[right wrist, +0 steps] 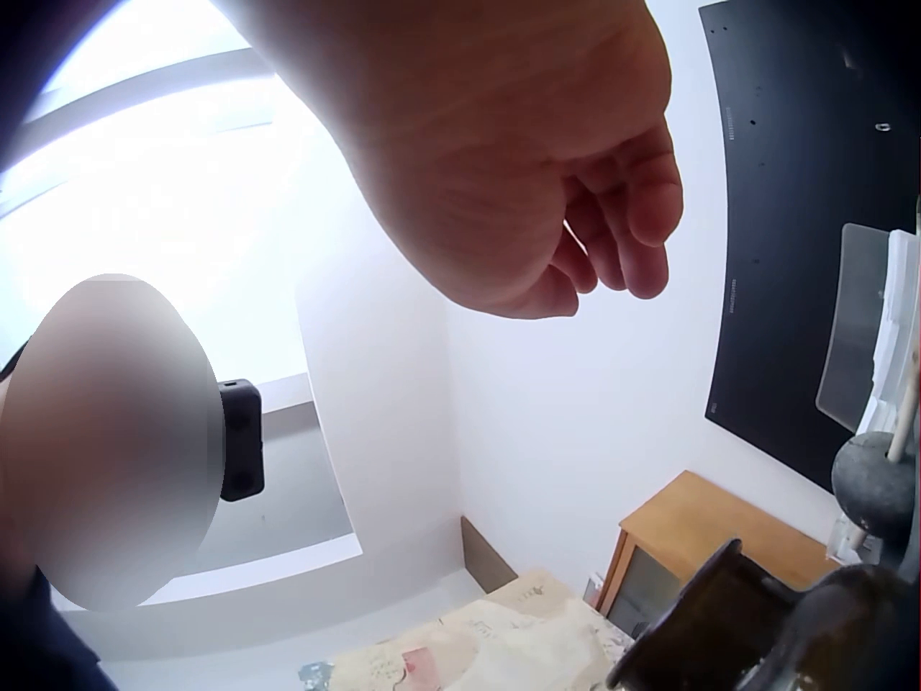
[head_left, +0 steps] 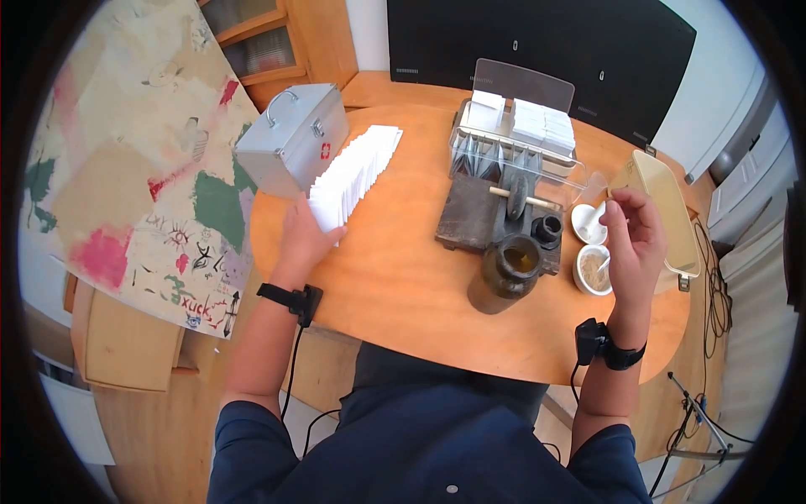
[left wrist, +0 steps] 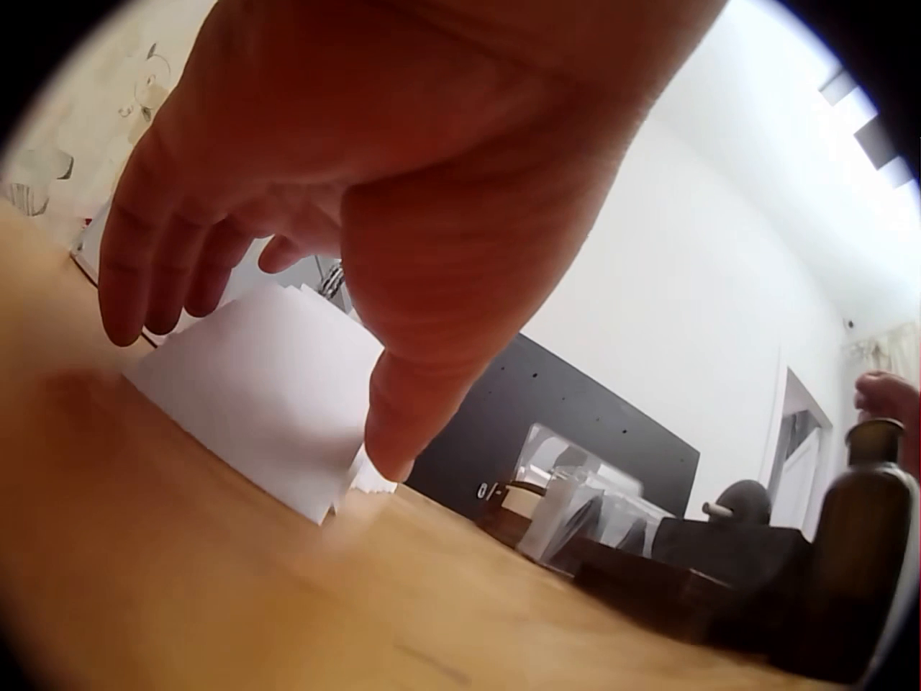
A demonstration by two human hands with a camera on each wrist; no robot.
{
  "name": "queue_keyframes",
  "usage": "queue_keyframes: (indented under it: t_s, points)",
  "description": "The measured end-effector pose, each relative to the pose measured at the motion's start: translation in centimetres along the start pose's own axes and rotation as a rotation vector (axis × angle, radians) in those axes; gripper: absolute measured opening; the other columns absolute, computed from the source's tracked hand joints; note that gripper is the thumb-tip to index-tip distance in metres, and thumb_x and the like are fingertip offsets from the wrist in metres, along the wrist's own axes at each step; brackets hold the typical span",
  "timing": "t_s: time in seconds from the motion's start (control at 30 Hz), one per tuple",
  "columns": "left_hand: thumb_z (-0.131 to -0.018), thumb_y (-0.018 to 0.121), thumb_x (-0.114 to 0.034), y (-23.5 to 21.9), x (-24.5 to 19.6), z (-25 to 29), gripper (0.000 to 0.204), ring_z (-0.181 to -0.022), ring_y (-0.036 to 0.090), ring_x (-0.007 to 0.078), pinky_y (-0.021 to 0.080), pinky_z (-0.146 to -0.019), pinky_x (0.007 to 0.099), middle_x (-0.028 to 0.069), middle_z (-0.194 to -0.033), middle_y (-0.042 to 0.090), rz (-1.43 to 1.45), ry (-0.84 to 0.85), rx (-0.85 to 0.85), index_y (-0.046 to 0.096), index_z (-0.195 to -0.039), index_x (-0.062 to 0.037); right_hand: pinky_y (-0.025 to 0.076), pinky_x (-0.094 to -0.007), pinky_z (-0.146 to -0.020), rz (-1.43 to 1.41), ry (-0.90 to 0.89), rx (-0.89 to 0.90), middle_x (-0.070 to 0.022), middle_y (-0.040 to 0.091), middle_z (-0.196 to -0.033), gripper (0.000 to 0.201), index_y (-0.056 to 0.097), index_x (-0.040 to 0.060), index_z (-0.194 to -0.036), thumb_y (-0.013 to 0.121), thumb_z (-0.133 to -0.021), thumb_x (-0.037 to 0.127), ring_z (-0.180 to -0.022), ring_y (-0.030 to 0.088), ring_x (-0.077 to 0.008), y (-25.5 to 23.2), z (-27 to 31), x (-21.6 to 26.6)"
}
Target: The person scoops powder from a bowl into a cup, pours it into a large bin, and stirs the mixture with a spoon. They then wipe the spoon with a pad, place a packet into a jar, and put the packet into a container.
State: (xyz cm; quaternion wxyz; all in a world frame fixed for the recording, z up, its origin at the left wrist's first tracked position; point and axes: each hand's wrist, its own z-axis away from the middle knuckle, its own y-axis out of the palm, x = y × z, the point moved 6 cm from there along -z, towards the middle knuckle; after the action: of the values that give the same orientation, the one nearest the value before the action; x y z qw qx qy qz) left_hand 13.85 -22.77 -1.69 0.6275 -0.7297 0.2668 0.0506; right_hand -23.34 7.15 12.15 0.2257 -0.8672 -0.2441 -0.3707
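My left hand (head_left: 307, 231) spans the near end of a long row of white paper pieces (head_left: 357, 172), stacked on edge on the table. In the left wrist view its fingers (left wrist: 176, 267) extend down past one side of the row, and its thumb lies along the other. My right hand (head_left: 638, 239) is raised, fingers loosely bent and nothing seen in them. It overlaps the edge of a white bowl (head_left: 585, 270) of tan material in the head view. A second white bowl (head_left: 579, 223) holds a white implement. Left of these stands a dark brown jar (head_left: 512, 267).
A silver case (head_left: 290, 139) stands beside the paper row. Behind the jar are a dark board (head_left: 466, 210), a dark wheel on a wooden rod (head_left: 517, 197), a small dark pot (head_left: 547, 228) and a clear lidded box (head_left: 522, 84) of papers. A beige container (head_left: 642, 172) lies at right.
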Motion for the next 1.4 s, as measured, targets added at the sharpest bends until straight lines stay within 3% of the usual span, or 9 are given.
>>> queue_keyframes:
  t_s: [0.37, 0.47, 0.53, 0.63, 0.77, 1.0, 1.17, 1.23, 1.4]
  points:
    - [-0.078, 0.082, -0.024, -2.2, -0.5, 2.0, 0.089, -0.124, 0.055, 0.0367, 0.046, -0.1, 0.0431, 0.0252, -0.137, 0.052, -0.034, -0.029, -0.037, 0.033, -0.147, 0.0043, 0.045, -0.0209, -0.066, 0.045, 0.006, 0.04, 0.0001, 0.063, -0.092, 0.013, 0.065, 0.0009, -0.107, 0.065, -0.095, 0.005, -0.08, 0.057, -0.0062, -0.1, -0.7, -2.5]
    - [-0.082, 0.079, -0.024, -3.5, -4.5, 2.0, 0.087, -0.124, 0.057, 0.0305, 0.048, -0.099, 0.0406, 0.0226, -0.14, 0.052, 0.261, 0.089, -0.035, 0.032, -0.15, 0.0033, 0.044, -0.0206, -0.064, 0.029, 0.018, 0.013, -0.0001, 0.064, -0.091, 0.011, 0.066, 0.0016, -0.103, 0.068, -0.092, 0.006, -0.078, 0.058, -0.0066, 1.2, -1.5, -1.6]
    - [-0.085, 0.075, -0.023, -3.1, -9.3, 1.9, 0.082, -0.122, 0.058, 0.0269, 0.048, -0.1, 0.0395, 0.0193, -0.138, 0.054, 0.942, 0.191, 0.2, 0.033, -0.151, 0.0011, 0.044, -0.0206, -0.063, 0.088, -0.037, 0.074, -0.0011, 0.065, -0.089, 0.011, 0.067, 0.0019, -0.1, 0.069, -0.091, 0.006, -0.077, 0.058, -0.0076, 1.9, -2.4, 0.2]
    - [-0.089, 0.064, -0.008, -2.6, -15.3, 1.6, 0.071, -0.122, 0.058, 0.0272, 0.048, -0.101, 0.0411, 0.0146, -0.139, 0.052, 1.443, 0.242, 0.49, 0.033, -0.152, -0.0015, 0.045, -0.0226, -0.059, 0.144, -0.141, 0.201, -0.0041, 0.067, -0.083, 0.008, 0.068, 0.0017, -0.094, 0.07, -0.087, 0.005, -0.072, 0.061, -0.0111, 3.1, -3.0, 1.1]
    - [-0.091, 0.061, -0.021, -1.0, -20.7, 1.0, 0.073, -0.121, 0.059, 0.0288, 0.049, -0.103, 0.0427, 0.0196, -0.143, 0.049, 1.701, 0.413, 0.734, 0.029, -0.153, 0.0016, 0.05, -0.0282, -0.059, 0.16, -0.205, 0.275, -0.0081, 0.065, -0.079, 0.01, 0.066, 0.0006, -0.092, 0.072, -0.086, 0.006, -0.069, 0.064, -0.0172, 3.3, -3.1, 1.4]
    - [-0.094, 0.06, -0.032, -0.2, -27.6, 1.0, 0.074, -0.116, 0.063, 0.0302, 0.051, -0.101, 0.0411, 0.0269, -0.141, 0.05, 1.669, 0.528, 0.918, 0.031, -0.149, 0.0078, 0.046, -0.0224, -0.057, 0.066, -0.137, 0.263, -0.0032, 0.066, -0.088, 0.017, 0.069, 0.0033, -0.101, 0.075, -0.086, 0.008, -0.076, 0.063, -0.0094, 3.3, -3.5, -1.1]
    - [-0.098, 0.053, -0.038, 0.8, -29.6, 0.8, 0.068, -0.115, 0.064, 0.0322, 0.051, -0.098, 0.0384, 0.0271, -0.134, 0.057, 1.536, 0.412, 1.049, 0.039, -0.142, 0.0124, 0.045, -0.0215, -0.056, 0.075, -0.157, 0.171, -0.0032, 0.066, -0.089, 0.026, 0.07, 0.0044, -0.109, 0.078, -0.085, 0.01, -0.078, 0.062, -0.0093, 4.1, -4.2, -2.4]
    - [-0.101, 0.047, -0.035, 1.2, -29.8, 0.7, 0.063, -0.113, 0.065, 0.0328, 0.052, -0.096, 0.039, 0.0267, -0.132, 0.058, 1.529, 0.42, 1.072, 0.041, -0.141, 0.0127, 0.05, -0.0314, -0.062, 0.042, -0.17, 0.122, -0.0074, 0.064, -0.087, 0.027, 0.067, 0.0046, -0.108, 0.076, -0.084, 0.012, -0.069, 0.062, -0.0188, 4.5, -4.4, -2.3]
    - [-0.104, 0.04, -0.032, 2.7, -29.1, -0.4, 0.058, -0.108, 0.067, 0.0339, 0.054, -0.091, 0.0405, 0.0275, -0.128, 0.06, 1.582, 0.31, 1.21, 0.042, -0.141, 0.0128, 0.049, -0.0322, -0.059, 0.113, -0.195, 0.137, -0.0078, 0.064, -0.081, 0.015, 0.07, 0.0033, -0.097, 0.075, -0.085, 0.011, -0.067, 0.062, -0.0205, 5.1, -4.6, -2.4]
